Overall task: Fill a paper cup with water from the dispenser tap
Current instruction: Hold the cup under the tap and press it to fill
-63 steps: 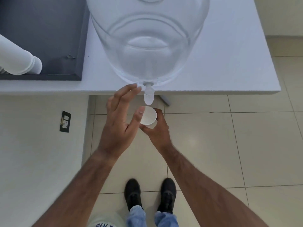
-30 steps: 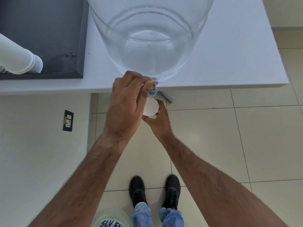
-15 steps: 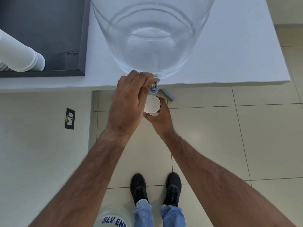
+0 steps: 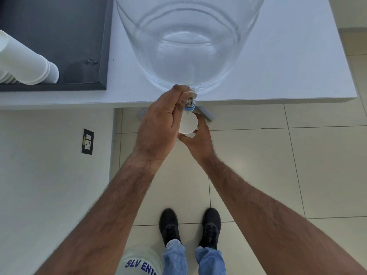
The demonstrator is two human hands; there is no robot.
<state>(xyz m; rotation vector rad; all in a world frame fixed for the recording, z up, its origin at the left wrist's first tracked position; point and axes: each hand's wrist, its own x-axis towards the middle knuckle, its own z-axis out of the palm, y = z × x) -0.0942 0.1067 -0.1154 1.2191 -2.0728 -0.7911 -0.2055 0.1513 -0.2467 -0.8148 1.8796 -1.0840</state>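
- Left hand (image 4: 158,124) clenched around dispenser tap (image 4: 190,105) at table (image 4: 297,76) edge.
- Right hand (image 4: 198,141) fingers wrapped around paper cup (image 4: 188,124), held directly beneath tap.

1. My left hand (image 4: 158,124) is closed in a fist, knuckles up, thumb and fingers pinched at the front.
2. My right hand (image 4: 199,140) sits lower, just beside the left, fingers curled upward in a cupping grip.
3. Both forearms are bare and reach forward, converging toward the hands.
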